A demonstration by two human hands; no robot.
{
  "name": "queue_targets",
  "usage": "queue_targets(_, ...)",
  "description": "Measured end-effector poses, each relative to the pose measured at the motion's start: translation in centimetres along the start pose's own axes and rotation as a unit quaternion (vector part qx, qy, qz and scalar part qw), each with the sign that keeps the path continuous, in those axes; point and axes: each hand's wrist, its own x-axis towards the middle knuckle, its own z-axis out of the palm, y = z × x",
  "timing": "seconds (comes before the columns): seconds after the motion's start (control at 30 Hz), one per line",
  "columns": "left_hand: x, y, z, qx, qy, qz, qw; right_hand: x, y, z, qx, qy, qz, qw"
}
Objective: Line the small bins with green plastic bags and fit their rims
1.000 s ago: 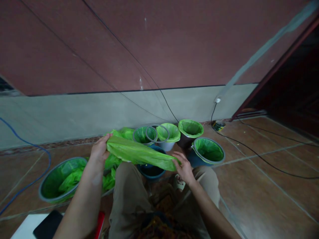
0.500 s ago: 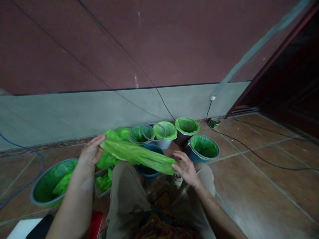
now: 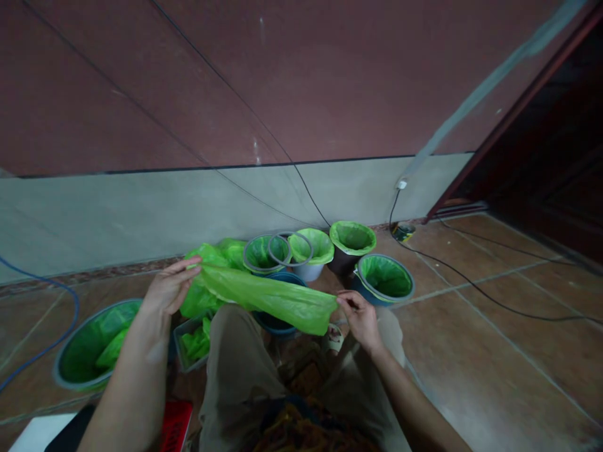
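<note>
The left hand [image 3: 173, 285] and right hand [image 3: 360, 317], both reaching forward, pinch a green bag [image 3: 271, 295] stretched between them (right end lower); tiled floor [image 3: 475, 364] below both, wall [image 3: 353, 81] beyond.

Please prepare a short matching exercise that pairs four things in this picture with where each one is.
Things:
1. Green bag
2. Blue cord
3. Small can
4. Red object

Places:
A. Below the white socket
B. At the picture's bottom edge
C. Held between the left hand and right hand
D. At the picture's far left

Pairs: 1-C, 2-D, 3-A, 4-B
</note>
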Motion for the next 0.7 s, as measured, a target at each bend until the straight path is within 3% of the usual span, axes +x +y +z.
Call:
queue_targets(0.1,0.0,-0.4,0.1,0.038,-0.002,0.035,0.999,1.2,-0.2,-1.7,-0.040,0.018,0.002,0.999)
queue_targets(0.3,0.3,-1.0,0.8,0.107,0.048,0.093,0.989,3.4,-1.0,-4.0,-0.131,-0.025,-0.099,0.986)
queue_targets(0.43,0.8,-1.3,0.5,0.135,0.036,0.151,0.979,4.6,-0.4,-5.2,-0.130,0.006,-0.111,0.985)
queue_targets(0.5,0.7,-1.0,0.8,0.139,0.036,0.177,0.974,5.1,-0.2,-5.6,-0.142,0.057,-0.084,0.985)
queue_targets(0.57,-0.1,-0.4,1.9,0.149,0.028,0.203,0.967,5.6,-0.9,-5.2,-0.147,0.132,-0.045,0.979)
queue_targets(0.63,-1.4,0.2,4.2,0.180,-0.013,0.233,0.955,6.0,-3.1,-3.6,-0.116,0.153,-0.034,0.981)
queue_targets(0.7,-3.1,0.8,7.2,0.221,-0.088,0.276,0.931,6.2,-6.6,-1.1,-0.053,0.057,-0.084,0.993)
